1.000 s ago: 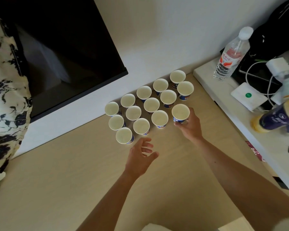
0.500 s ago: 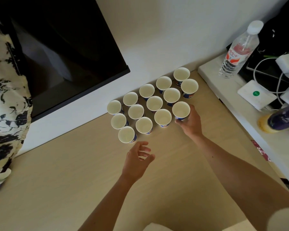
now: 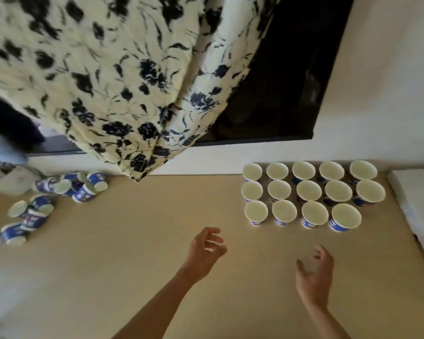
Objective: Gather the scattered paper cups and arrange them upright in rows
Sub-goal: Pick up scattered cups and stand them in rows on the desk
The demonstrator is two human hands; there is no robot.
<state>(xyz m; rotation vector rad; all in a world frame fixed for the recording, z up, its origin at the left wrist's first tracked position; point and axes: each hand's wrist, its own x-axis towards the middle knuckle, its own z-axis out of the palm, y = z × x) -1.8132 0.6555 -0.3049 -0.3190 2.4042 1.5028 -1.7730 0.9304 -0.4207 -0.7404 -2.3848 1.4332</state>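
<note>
Both empty, fingers loosely curled: the right grip (image 3: 315,277) has released the front-row cup (image 3: 346,217), beside the left grip (image 3: 207,250). Three rows (image 3: 309,190) stand upright on the table (image 3: 132,277) — we now face the toppled cups (image 3: 83,190), yet ungathered.

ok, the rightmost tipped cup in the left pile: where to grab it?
Probably grip the rightmost tipped cup across its blue side wall, coming from above and from the right with the left hand. It lies on its side; other cups crowd its left, and its right is free.
</note>
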